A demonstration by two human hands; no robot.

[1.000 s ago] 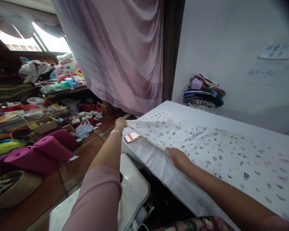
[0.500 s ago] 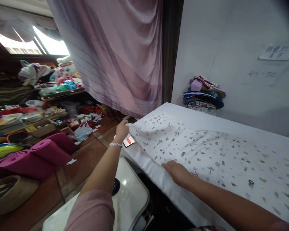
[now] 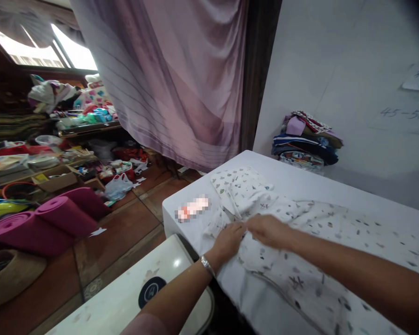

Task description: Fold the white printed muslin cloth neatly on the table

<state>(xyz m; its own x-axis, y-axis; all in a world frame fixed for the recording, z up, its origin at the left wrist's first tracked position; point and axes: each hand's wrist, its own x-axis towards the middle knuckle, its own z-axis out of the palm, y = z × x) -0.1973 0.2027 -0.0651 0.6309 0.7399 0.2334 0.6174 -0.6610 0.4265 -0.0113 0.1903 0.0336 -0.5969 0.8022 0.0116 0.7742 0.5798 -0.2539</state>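
A white cloth (image 3: 293,209) with small printed motifs lies creased along the white table (image 3: 202,184). My left hand (image 3: 230,239), with a silver bracelet at the wrist, is closed on a bunched part of this cloth. Right beside it, my right hand (image 3: 268,230) pinches the cloth too, so the two hands almost touch. Their fingertips are partly hidden by the fabric and by motion blur. A flap of the cloth is folded over in front of the hands. Left of the cloth, a blurred-out phone (image 3: 192,208) rests near the table's corner.
A white appliance with a round dark knob (image 3: 152,292) stands against the table's near side. Folded clothes (image 3: 305,139) are stacked by the wall. A pink curtain (image 3: 181,83) hangs behind. Rolled magenta mats (image 3: 45,218) and clutter cover the left floor.
My left hand has moved right from the cloth's far left corner, bringing that edge inward to meet my right hand. The cloth is now bunched and folded there, and the phone lies uncovered.
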